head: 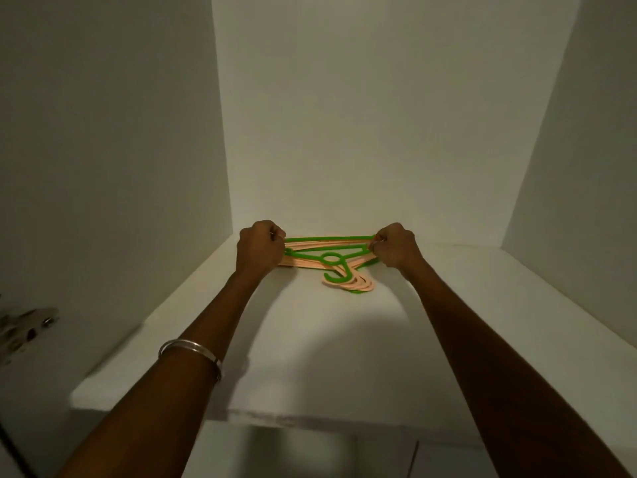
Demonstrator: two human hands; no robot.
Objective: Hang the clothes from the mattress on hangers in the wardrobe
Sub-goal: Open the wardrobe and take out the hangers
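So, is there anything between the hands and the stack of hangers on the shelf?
No. The left hand and the right hand already grip the two ends of the stack of hangers on the wardrobe shelf. Nothing visible stands between them.

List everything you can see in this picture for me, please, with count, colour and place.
hangers: a stack, number unclear, mostly peach with a green one on top, lying flat at the back of the shelf
shelf: one, white, inside the wardrobe
hinge: one, metal, left edge
bangle: one, silver, on the left forearm
left hand: one, gripping the left end of the stack
right hand: one, gripping the right end of the stack
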